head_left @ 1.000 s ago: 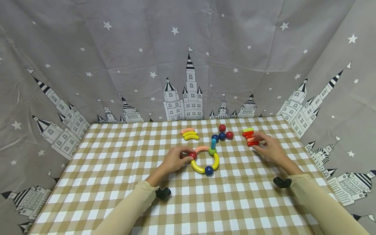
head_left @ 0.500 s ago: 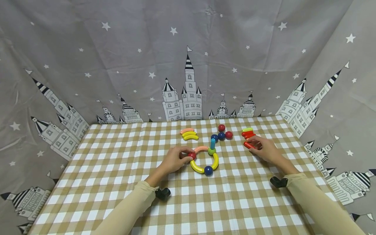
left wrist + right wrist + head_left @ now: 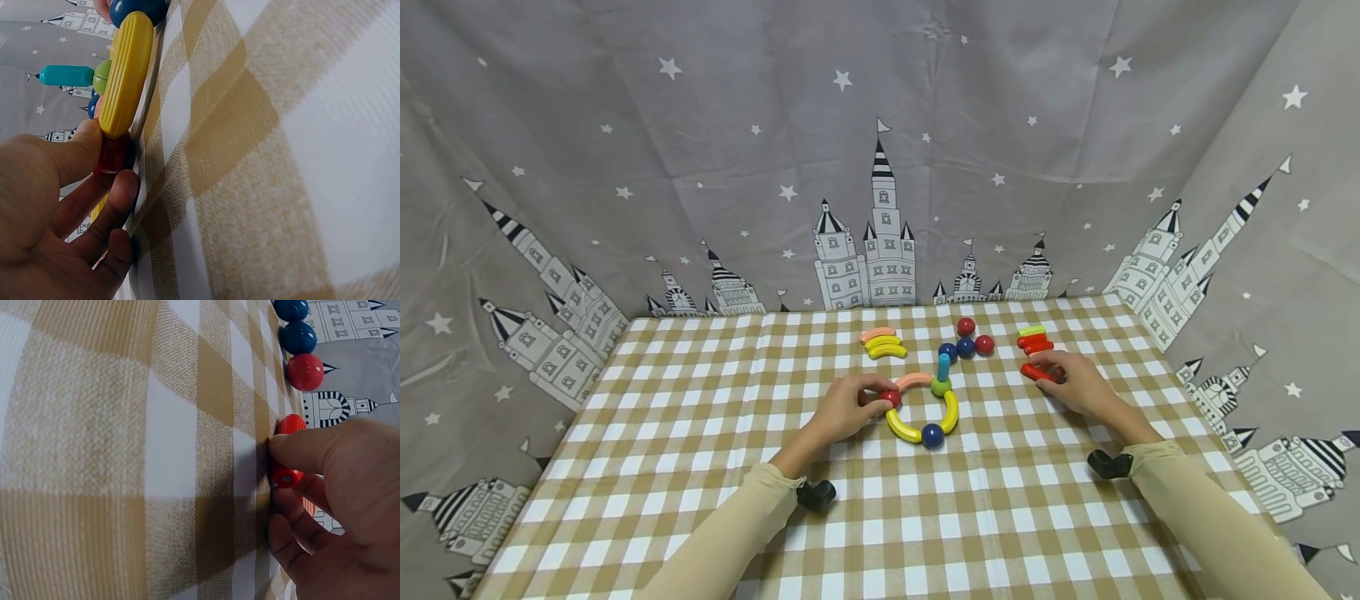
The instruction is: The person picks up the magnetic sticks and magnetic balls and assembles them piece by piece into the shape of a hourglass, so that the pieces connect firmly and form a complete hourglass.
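Observation:
My left hand [image 3: 847, 406] pinches a red ball [image 3: 114, 154] on the left side of a ring lying on the cloth. The ring joins curved yellow sticks [image 3: 128, 75], a pink curved stick [image 3: 914, 380], a blue ball [image 3: 932, 435] and a green ball [image 3: 941, 387]. From the green ball a light blue stick [image 3: 943, 367] stands upright. At the right, my right hand [image 3: 1077, 385] pinches a short red stick [image 3: 1036, 372] between thumb and fingers, close to the cloth. More red sticks [image 3: 1035, 342] and a yellow-green stick [image 3: 1032, 331] lie just beyond it.
Behind the ring sit loose blue balls [image 3: 966, 347] and red balls [image 3: 984, 344]. Loose curved sticks, yellow [image 3: 887, 352] and pink [image 3: 877, 335], lie at the back, left of them. A grey curtain [image 3: 715, 167] rises behind the checked tablecloth [image 3: 700, 467].
The right hand has drawn the red stick slightly left and turned it at an angle, apart from the row. The left hand stays on the red ball.

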The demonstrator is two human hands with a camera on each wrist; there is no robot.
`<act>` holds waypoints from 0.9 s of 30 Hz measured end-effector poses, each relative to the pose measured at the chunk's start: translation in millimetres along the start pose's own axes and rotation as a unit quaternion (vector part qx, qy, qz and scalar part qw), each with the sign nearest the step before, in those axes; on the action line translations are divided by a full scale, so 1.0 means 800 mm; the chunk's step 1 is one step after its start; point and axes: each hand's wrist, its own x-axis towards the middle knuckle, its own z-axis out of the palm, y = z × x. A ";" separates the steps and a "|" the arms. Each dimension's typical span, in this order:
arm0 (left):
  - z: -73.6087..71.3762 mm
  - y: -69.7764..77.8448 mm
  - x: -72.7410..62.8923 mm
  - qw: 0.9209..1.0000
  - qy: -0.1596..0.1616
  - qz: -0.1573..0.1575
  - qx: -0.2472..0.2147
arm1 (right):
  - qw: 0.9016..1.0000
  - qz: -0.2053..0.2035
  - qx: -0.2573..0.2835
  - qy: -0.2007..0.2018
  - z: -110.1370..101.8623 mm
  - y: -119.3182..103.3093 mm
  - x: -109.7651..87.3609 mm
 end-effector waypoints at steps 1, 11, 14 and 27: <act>0.000 0.000 0.000 1.000 0.000 0.000 0.000 | 1.000 -0.001 -0.001 0.001 0.000 0.000 0.000; 0.000 0.002 0.000 1.000 0.000 -0.002 0.001 | 1.000 -0.023 0.004 -0.001 -0.001 -0.003 -0.001; -0.001 0.002 0.001 1.000 0.000 -0.001 -0.003 | 0.999 -0.033 0.017 -0.005 -0.003 -0.009 -0.002; -0.001 0.000 0.000 1.000 -0.001 0.001 -0.003 | 0.998 -0.053 0.042 0.001 -0.008 -0.055 -0.006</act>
